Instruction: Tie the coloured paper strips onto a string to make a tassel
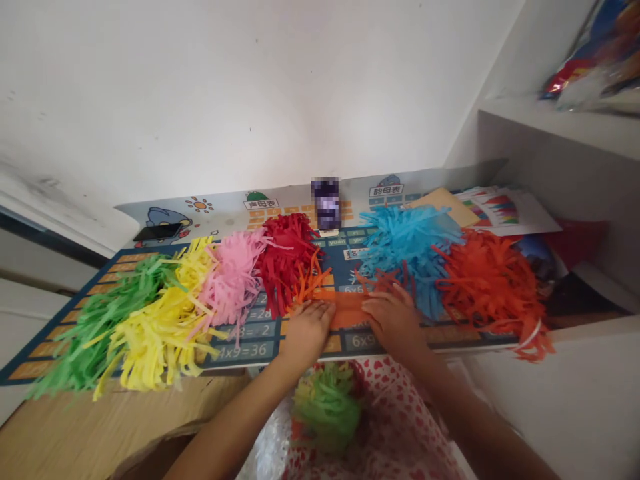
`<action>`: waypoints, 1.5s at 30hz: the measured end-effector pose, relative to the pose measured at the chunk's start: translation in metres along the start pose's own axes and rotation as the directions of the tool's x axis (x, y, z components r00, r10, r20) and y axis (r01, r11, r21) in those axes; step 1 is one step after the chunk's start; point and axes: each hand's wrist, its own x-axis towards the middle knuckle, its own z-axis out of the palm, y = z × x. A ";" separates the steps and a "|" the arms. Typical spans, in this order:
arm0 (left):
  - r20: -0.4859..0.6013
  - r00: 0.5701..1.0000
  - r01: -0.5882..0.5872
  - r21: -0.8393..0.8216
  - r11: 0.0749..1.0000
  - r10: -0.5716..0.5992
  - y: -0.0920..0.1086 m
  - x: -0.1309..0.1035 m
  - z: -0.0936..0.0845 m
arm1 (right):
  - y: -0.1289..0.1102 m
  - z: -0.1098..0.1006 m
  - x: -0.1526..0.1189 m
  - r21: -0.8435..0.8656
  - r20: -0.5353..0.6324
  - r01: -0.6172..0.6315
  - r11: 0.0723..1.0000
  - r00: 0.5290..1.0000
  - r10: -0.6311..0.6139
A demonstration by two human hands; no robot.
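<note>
Orange paper [349, 311], hands [307, 328] [399, 319] hiding parts; lower pompom [327, 408] blurred

Left to right on the flat blue printed mat [240, 350] lie a green fringed-paper tuft [115, 313], a yellow fringed-paper tuft [155, 333], a pink fringed-paper tuft [233, 273], a dark-red fringed-paper tuft [290, 257], a flat orange paper strip [353, 311], a light-blue fringed-paper tuft [410, 233] and an orange-red fringed-paper tuft [493, 287]. The left hand [307, 330] and the right hand [395, 320] are at the strip's two ends. A flat tan paper sheet [447, 203] lies behind the light-blue tuft.
</note>
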 end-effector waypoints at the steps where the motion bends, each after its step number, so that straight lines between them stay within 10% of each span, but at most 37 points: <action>1: -0.027 1.000 0.011 0.016 1.000 -0.010 -0.001 -0.007 -0.002 | 0.001 -0.003 0.001 0.016 0.001 0.031 0.999 1.000 -0.031; 9: -0.015 0.999 0.032 -0.021 0.999 -0.032 0.018 -0.046 -0.009 | 0.008 -0.007 -0.016 0.168 0.258 0.168 0.971 0.944 -0.208; 15: 0.045 0.978 0.205 -0.362 0.909 -0.203 0.006 -0.039 -0.012 | 0.016 -0.009 -0.010 0.190 0.397 -0.065 0.980 0.918 -0.016; 20: 0.080 0.899 0.432 -0.327 0.840 -0.431 0.001 -0.026 -0.010 | 0.009 -0.003 0.010 0.030 0.499 -0.234 0.972 0.846 0.188; 27: 0.161 0.823 0.560 -0.079 0.825 -0.544 0.004 -0.006 -0.003 | 0.001 0.010 0.029 -0.248 0.515 -0.216 0.944 0.796 0.318; 45: 0.196 0.847 0.509 -0.032 0.860 -0.494 -0.005 0.005 -0.003 | 0.015 0.016 0.025 -0.060 0.468 -0.336 0.940 0.822 0.324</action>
